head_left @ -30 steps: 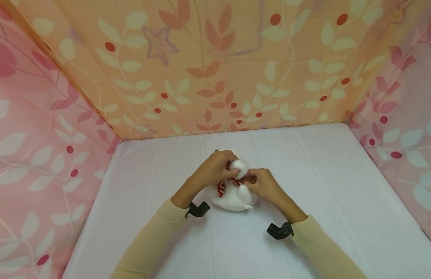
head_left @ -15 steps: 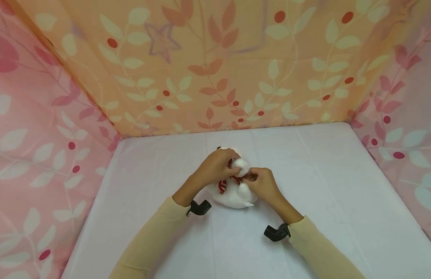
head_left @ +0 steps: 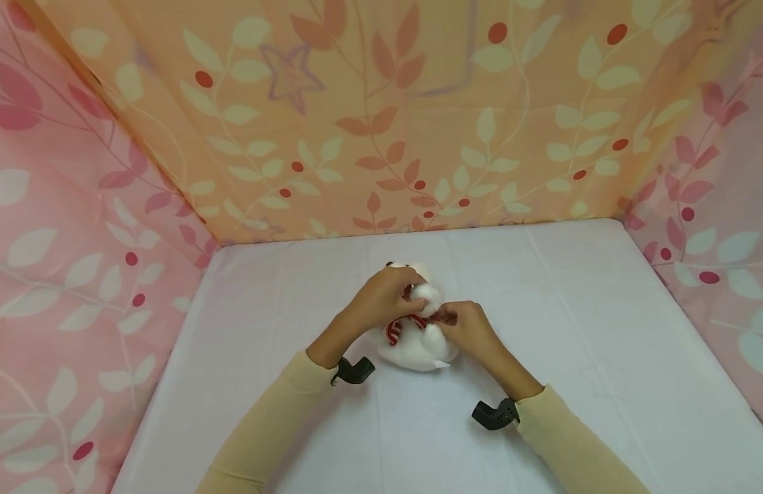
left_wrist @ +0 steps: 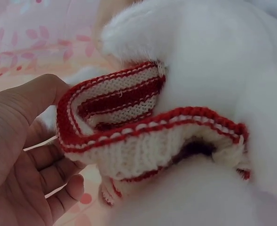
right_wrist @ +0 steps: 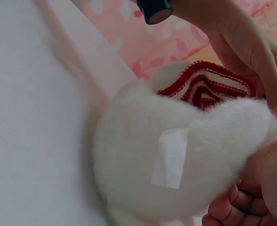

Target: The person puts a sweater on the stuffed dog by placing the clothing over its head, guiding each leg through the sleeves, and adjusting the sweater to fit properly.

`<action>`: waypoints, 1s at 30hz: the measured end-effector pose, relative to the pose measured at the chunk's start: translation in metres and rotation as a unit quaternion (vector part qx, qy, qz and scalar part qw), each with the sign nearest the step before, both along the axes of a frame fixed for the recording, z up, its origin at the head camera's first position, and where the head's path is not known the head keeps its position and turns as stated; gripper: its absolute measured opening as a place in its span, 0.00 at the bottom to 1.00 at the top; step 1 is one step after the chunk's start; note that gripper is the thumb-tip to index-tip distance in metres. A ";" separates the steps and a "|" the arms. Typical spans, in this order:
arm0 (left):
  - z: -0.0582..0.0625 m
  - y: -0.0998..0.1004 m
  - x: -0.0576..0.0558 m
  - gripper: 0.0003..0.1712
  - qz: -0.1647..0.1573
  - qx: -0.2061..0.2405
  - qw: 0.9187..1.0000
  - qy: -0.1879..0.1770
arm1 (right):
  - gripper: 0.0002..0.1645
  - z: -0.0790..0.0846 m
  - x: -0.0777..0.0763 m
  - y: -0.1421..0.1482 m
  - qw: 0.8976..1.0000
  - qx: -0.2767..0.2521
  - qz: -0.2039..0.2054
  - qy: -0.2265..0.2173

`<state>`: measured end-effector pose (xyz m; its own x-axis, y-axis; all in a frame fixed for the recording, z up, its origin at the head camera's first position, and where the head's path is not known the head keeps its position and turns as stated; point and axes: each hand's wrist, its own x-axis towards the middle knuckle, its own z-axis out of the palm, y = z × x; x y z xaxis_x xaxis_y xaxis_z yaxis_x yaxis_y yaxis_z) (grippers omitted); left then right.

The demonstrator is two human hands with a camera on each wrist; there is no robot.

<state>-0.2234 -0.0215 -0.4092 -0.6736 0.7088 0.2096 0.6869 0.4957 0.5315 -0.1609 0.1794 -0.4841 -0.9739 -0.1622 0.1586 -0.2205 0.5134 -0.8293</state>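
A white plush toy (head_left: pixel 412 352) lies on the table in the middle of the head view, a red-and-white striped knitted scarf (head_left: pixel 394 332) about its neck. My left hand (head_left: pixel 384 298) holds the toy from the left, thumb and fingers round a rounded white part. In the left wrist view the scarf (left_wrist: pixel 129 141) stands off the fur in a loose loop close to that hand. From the right, my right hand (head_left: pixel 470 326) pinches at the scarf by the neck; its fingertips are partly hidden. The right wrist view shows its curled fingers (right_wrist: pixel 237 207) beside the fur, near a white label (right_wrist: pixel 170 157).
A white cloth covers the table (head_left: pixel 283 302). Patterned fabric walls, orange at the back (head_left: pixel 381 123) and pink at both sides, enclose it. A black camera mount (head_left: pixel 355 370) sits on the left wrist, and another camera mount (head_left: pixel 495 414) on the right.
The head view has shifted slightly. Both hands stay in nearly the same places on the plush toy and scarf, with only small finger movements of the right hand.
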 end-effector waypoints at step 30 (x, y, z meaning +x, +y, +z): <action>-0.006 -0.012 0.012 0.27 -0.099 0.062 0.986 -0.117 | 0.11 0.042 0.006 0.029 0.998 0.046 0.047 0.003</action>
<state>-0.2115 -0.0332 -0.4151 -0.5645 0.8100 0.1590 0.6153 0.2845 0.7352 -0.1550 0.2080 -0.4423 -0.9531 -0.2660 0.1446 -0.2755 0.5644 -0.7781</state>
